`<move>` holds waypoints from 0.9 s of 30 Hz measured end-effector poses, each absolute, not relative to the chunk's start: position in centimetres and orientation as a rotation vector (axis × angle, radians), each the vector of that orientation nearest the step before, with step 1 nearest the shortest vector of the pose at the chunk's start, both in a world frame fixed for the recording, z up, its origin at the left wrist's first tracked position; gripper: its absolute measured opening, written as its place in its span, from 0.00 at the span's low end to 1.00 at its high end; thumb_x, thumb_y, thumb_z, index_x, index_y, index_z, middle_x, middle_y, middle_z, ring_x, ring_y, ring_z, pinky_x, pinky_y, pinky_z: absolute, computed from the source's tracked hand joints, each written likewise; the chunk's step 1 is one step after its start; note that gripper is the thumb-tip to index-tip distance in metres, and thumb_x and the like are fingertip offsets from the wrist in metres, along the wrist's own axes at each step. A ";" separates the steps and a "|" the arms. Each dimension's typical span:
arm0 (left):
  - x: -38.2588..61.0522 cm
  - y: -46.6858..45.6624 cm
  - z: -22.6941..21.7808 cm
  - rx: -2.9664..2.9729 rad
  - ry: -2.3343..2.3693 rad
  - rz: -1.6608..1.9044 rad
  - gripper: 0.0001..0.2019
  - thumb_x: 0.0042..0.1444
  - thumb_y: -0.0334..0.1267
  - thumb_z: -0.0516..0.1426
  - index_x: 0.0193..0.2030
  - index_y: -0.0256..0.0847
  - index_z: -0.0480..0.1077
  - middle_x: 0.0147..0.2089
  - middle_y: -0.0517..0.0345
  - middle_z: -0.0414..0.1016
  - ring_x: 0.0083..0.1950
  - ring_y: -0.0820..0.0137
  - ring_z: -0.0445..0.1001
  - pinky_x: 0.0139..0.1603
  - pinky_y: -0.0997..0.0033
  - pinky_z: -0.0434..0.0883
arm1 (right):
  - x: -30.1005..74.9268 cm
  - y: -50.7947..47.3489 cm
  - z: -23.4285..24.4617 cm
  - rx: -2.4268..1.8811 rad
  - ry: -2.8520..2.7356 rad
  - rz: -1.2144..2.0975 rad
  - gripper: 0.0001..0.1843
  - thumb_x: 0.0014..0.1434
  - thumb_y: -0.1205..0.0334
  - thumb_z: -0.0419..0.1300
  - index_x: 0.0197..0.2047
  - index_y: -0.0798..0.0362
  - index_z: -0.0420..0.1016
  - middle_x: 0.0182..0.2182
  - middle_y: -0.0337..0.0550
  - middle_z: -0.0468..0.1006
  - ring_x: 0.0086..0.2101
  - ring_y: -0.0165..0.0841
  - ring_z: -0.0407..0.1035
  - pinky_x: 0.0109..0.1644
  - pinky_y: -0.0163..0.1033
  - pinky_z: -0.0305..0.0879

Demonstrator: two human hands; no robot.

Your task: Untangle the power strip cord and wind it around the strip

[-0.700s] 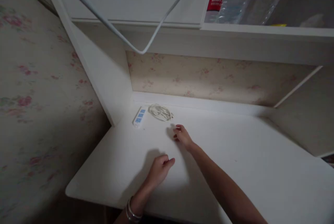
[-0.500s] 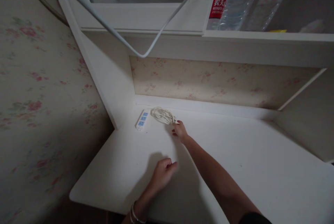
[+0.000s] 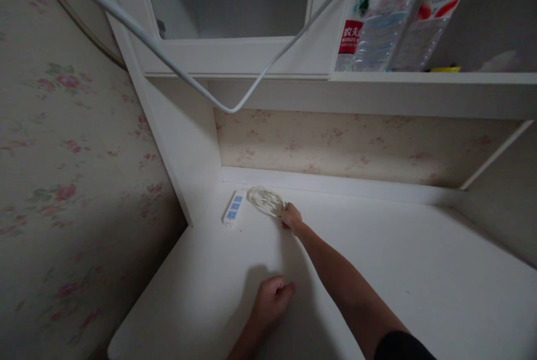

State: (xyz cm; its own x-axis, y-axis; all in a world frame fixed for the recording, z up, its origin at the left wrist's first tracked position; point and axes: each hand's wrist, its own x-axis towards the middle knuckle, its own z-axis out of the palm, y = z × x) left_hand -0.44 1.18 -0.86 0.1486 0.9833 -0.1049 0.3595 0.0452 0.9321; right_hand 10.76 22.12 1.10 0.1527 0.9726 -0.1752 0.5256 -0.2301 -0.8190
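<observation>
Right hand clamped on end of off-white cable, coiled in loose oval; left hand curled.

The red label on the leftmost bottle shows 农夫 above Latin letters too blurred to read surely, while the middle bottle and rightmost bottle carry red-and-white labels with illegible characters.
</observation>
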 end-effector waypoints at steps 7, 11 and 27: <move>-0.5 0.8 -0.8 1.471 1.349 0.883 0.21 0.54 0.52 0.52 0.20 0.42 0.51 0.21 0.67 0.49 0.26 0.75 0.52 0.27 0.72 0.50 | 12.8 19.1 1.5 -1.904 -1.720 0.712 0.11 0.61 0.58 0.51 0.41 0.53 0.71 0.30 0.45 0.77 0.32 0.32 0.71 0.33 0.32 0.59; -0.3 0.6 -0.8 1.447 1.349 0.886 0.22 0.53 0.53 0.53 0.19 0.42 0.51 0.20 0.67 0.48 0.25 0.75 0.51 0.27 0.72 0.49 | 15.4 15.4 1.7 -1.863 -1.822 0.649 0.14 0.63 0.58 0.47 0.37 0.53 0.71 0.30 0.45 0.77 0.31 0.32 0.70 0.32 0.33 0.56; -1.7 5.8 2.3 1.352 1.448 1.270 0.15 0.54 0.52 0.53 0.29 0.41 0.63 0.26 0.64 0.63 0.29 0.72 0.63 0.33 0.74 0.62 | 27.0 1.2 7.2 -1.514 -2.095 0.678 0.22 0.63 0.54 0.50 0.58 0.51 0.66 0.40 0.48 0.76 0.34 0.35 0.71 0.40 0.40 0.68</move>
State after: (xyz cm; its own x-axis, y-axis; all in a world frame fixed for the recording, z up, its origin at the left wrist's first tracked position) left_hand -1.73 5.79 2.30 -0.1420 0.9856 0.0923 0.2200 -0.0595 0.9737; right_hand 27.04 1.15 7.21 -0.2844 0.9551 0.0828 0.7257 0.2709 -0.6324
